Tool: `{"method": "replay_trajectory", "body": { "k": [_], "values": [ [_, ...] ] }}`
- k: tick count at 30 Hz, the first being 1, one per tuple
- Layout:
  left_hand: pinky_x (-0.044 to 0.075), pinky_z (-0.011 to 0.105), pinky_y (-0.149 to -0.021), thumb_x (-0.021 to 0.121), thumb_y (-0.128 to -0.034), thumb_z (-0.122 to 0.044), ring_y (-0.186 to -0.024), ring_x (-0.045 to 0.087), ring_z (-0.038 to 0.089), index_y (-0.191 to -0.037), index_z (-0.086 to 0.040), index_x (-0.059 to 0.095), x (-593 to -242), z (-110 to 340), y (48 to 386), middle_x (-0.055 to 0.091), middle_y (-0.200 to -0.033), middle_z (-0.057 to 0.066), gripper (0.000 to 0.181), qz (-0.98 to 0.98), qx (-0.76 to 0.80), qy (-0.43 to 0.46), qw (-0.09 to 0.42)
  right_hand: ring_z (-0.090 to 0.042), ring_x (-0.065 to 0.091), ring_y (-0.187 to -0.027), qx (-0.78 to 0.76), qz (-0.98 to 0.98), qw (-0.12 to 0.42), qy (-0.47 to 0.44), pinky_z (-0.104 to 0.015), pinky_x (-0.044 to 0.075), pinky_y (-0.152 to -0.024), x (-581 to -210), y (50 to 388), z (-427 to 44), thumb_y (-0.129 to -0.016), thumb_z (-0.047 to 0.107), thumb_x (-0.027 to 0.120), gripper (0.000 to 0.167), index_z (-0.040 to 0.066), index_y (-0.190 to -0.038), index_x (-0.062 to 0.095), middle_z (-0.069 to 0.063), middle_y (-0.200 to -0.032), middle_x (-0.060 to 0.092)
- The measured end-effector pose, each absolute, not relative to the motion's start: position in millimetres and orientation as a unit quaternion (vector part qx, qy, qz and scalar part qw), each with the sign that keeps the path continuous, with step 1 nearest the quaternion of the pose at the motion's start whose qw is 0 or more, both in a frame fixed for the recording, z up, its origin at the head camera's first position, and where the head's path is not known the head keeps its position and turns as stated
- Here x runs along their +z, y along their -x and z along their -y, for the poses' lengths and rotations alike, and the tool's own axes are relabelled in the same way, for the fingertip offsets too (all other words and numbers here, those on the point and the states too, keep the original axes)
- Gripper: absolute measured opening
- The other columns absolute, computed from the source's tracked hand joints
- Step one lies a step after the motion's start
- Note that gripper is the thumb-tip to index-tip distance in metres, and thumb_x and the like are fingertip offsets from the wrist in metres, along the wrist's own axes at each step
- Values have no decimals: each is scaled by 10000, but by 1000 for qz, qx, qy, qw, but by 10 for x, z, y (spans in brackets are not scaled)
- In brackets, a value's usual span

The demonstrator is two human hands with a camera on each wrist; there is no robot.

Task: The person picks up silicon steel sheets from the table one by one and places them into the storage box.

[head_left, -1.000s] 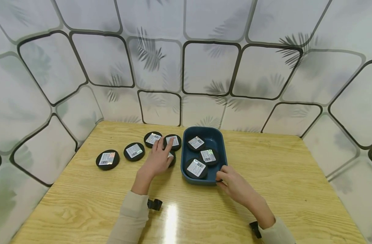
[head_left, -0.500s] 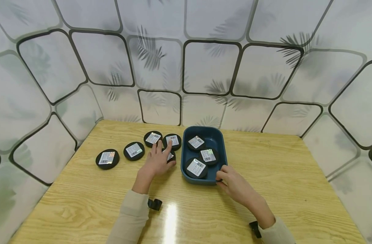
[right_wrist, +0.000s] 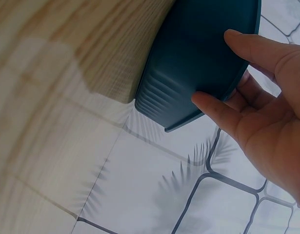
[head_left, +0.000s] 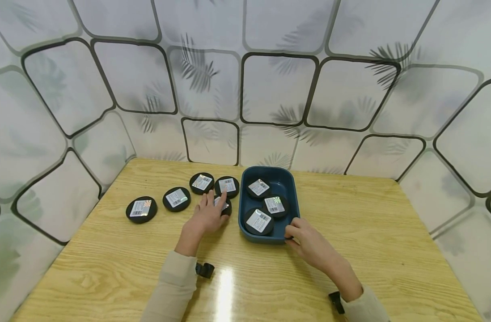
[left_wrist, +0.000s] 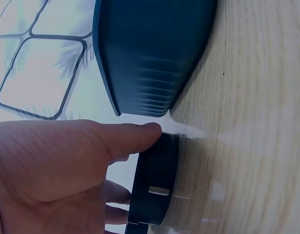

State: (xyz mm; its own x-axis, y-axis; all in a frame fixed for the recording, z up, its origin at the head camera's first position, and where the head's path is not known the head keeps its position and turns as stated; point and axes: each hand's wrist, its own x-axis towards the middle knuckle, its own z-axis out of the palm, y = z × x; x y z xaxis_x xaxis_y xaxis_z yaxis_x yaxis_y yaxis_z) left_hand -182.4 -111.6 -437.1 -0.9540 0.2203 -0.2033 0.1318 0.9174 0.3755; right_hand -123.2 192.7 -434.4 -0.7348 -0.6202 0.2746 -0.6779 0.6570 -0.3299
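My left hand is over a black disc beside the box's left wall, its fingers across the top and the thumb at the near edge. The left wrist view shows the thumb of this hand against the edge of the disc, with fingertips behind it. My right hand pinches the near right corner of the dark blue box; in the right wrist view, thumb and fingers of the hand grip the box wall. Three black discs with white labels, one of them in front, lie inside the box.
More labelled black discs lie on the wooden table: one at far left, one right of it, and two further back. A patterned curtain stands behind the table.
My left hand's fingers have drawn back toward me from the back disc and closed in on the disc nearest the box. The right hand and the box have stayed in place.
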Motion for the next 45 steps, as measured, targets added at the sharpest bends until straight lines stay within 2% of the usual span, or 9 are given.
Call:
{"method": "replay_trajectory", "body": {
  "k": [8,12,21,27,39,45],
  "values": [
    [201,643,-1142,544,-1020,-227,-1474,94,495,-1594,-109,170,-4348,1106,1810,74,-1593,337,695,-968,190,-87,138,-96,456,-773,213,908,71,-353,-260,464,-664,-4349,1229,-1916,-808,-6,783,229,140,-800,607,47,-838,485],
    [228,654,-1122,571,-1004,-209,-1458,133,509,-1586,-109,196,-4353,1108,1803,107,-1581,345,700,-969,191,-90,128,-95,457,-773,213,909,71,-352,-260,465,-664,-4347,1226,-1915,-810,-5,782,226,139,-800,608,47,-838,486],
    [248,644,-1117,567,-1012,-231,-1440,198,500,-1570,-95,264,-4360,1103,1824,138,-1584,326,650,-973,170,-91,129,-105,464,-777,211,907,68,-357,-263,467,-669,-4343,1227,-1921,-805,-23,780,238,140,-808,607,39,-842,491],
    [243,638,-1121,593,-1001,-265,-1418,237,505,-1573,-104,263,-4343,1107,1819,150,-1582,323,679,-972,171,-87,133,-104,458,-776,212,908,66,-355,-266,463,-672,-4337,1225,-1921,-809,-17,780,231,139,-810,610,39,-842,489],
    [322,608,-1074,656,-964,-297,-1304,368,511,-1535,-85,346,-4318,1118,1792,354,-1459,331,684,-977,145,-107,118,-89,451,-769,217,907,76,-353,-260,461,-662,-4360,1226,-1915,-796,-14,791,241,140,-798,607,58,-834,480],
    [348,601,-1058,670,-955,-293,-1283,388,510,-1514,-73,381,-4293,1112,1786,385,-1426,331,667,-976,140,-113,121,-98,455,-774,216,907,77,-353,-270,461,-669,-4362,1230,-1913,-797,-19,788,238,134,-794,605,52,-835,484]
  ]
}}
